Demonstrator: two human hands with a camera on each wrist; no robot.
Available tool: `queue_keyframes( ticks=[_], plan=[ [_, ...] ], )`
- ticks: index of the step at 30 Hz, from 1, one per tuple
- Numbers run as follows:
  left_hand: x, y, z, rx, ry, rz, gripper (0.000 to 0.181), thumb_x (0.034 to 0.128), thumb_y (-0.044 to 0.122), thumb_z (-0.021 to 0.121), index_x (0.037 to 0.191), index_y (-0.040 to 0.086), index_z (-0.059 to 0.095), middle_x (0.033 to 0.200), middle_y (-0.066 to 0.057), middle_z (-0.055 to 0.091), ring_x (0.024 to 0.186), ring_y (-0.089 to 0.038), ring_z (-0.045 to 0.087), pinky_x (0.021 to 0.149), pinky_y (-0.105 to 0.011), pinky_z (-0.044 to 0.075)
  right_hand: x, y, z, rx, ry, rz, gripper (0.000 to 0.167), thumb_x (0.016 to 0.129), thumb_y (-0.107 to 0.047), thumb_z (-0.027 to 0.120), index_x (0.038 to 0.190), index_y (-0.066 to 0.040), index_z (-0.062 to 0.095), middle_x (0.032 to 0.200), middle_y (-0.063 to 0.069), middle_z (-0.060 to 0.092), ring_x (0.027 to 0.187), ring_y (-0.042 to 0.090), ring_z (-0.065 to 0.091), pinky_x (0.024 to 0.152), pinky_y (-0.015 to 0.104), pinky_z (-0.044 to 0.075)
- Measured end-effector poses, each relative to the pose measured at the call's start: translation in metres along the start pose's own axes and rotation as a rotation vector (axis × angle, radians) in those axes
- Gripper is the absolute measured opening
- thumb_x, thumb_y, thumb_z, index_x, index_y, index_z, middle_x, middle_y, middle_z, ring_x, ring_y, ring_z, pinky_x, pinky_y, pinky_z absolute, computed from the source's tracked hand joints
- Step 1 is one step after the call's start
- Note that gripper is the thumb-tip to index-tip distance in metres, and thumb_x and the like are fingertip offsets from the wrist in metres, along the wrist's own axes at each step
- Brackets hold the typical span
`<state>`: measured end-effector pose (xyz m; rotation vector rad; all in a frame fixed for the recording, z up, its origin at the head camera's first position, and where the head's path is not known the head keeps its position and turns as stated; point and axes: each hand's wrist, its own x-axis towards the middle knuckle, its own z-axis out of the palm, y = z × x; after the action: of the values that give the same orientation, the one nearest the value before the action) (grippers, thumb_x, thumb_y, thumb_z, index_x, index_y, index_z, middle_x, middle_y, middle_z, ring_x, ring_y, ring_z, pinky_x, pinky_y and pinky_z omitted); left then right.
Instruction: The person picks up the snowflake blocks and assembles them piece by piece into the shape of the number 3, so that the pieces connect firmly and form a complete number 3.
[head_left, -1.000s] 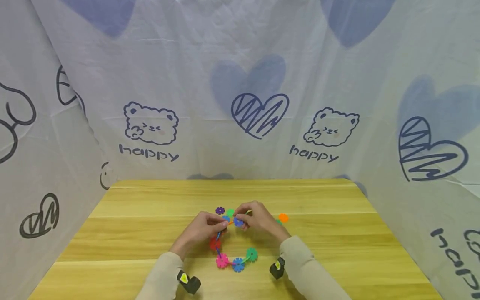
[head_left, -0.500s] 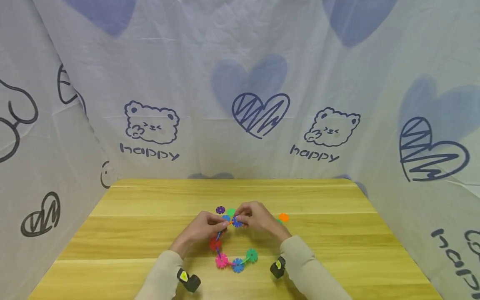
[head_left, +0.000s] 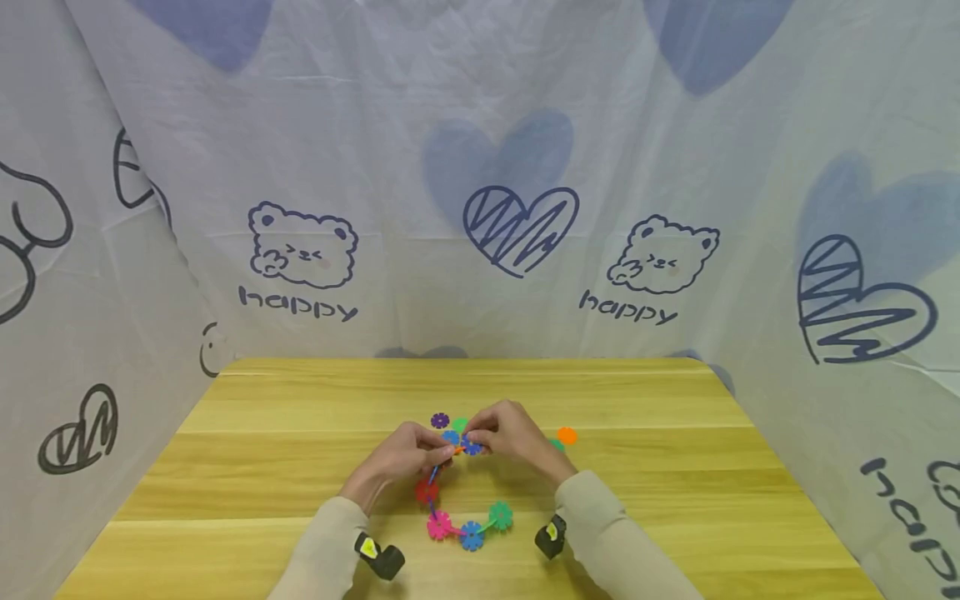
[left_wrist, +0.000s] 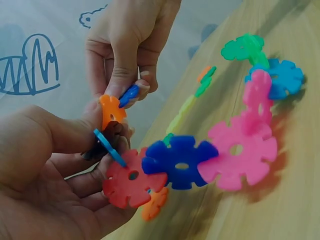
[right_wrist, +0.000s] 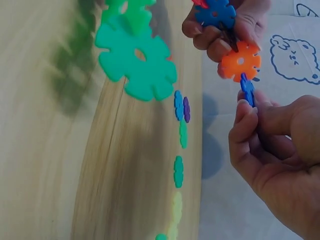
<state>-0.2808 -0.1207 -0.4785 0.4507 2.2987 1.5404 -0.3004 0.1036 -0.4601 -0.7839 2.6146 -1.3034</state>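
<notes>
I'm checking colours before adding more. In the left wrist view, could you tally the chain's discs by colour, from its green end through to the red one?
Green: 2, the green end disc and light green disc
Blue: 2, the light blue disc and dark blue disc
Pink: 2, the upper pink disc and lower pink disc
Red: 1, the red disc
Total: 7

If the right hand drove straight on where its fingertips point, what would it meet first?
Probably the orange disc, just at the far edge of the blue disc that the right hand pinches; whether the two touch is unclear.
</notes>
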Motion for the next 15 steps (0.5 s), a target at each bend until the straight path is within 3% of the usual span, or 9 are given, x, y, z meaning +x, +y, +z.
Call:
queue_keyframes(
  ticks=[5, 9, 15],
  plan=[
    [-0.0009, 0.0028, 0.0018, 0.000, 0.002, 0.001, 0.027, 0.1026, 0.014, 0.064, 0.108, -0.010, 0.075, 0.074, -0.001, 0.066, 0.060, -0.013, 0.045, 0.056, -0.024, 0.039, -0.0015, -0.0049, 0.0018, -0.009, 0.033, 0.009, 0.011, 0.097, -0.002, 0.069, 0.097, 0.001, 0.080, 0.088, 0.015, 0.079, 0.064, 0.024, 0.072, 0.056, 0.020, 0.056],
    [-0.0011, 0.0027, 0.0034, 0.008, 0.007, -0.003, 0.026, 0.1029, 0.014, 0.063, 0.108, -0.009, 0.075, 0.081, -0.007, 0.072, 0.061, -0.013, 0.046, 0.057, -0.023, 0.039, -0.0031, -0.0048, 0.0055, -0.010, 0.077, 0.006, 0.011, 0.096, -0.001, 0.070, 0.094, 0.001, 0.080, 0.087, 0.016, 0.080, 0.061, 0.019, 0.070, 0.054, 0.020, 0.055],
    [0.0000, 0.0014, 0.0059, -0.005, -0.002, -0.028, 0.025, 0.1031, 0.013, 0.063, 0.109, -0.009, 0.075, 0.089, -0.013, 0.076, 0.064, -0.011, 0.048, 0.059, -0.023, 0.041, -0.0051, -0.0021, 0.0082, -0.007, 0.095, 0.015, 0.011, 0.096, -0.003, 0.071, 0.093, 0.000, 0.081, 0.085, 0.014, 0.079, 0.063, 0.026, 0.073, 0.052, 0.018, 0.052]
  ],
)
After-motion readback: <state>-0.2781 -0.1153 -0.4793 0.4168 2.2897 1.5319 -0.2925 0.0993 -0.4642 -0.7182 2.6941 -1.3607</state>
